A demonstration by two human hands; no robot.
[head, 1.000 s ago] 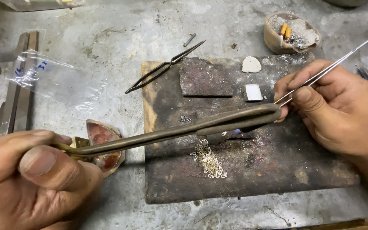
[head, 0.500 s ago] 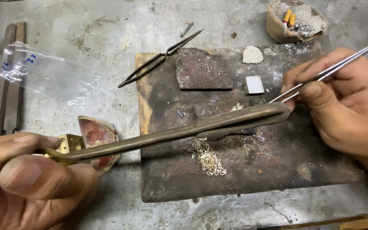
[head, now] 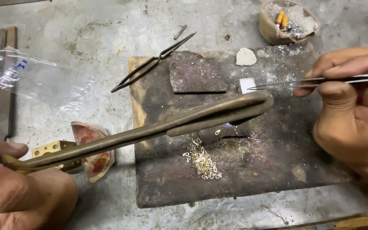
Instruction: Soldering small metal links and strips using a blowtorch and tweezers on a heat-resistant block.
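L hand (head: 20,187) grips torch pipe (head: 171,123), R hand (head: 354,110) pinches tweezers (head: 320,81) over charred block (head: 235,170)

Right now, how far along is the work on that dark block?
Done: a heap of small metal links lies on the block. In hand: the left hand holds the long torch pipe over the block; the right hand holds thin tweezers near a white square. Left: the heap lies loose, untouched.
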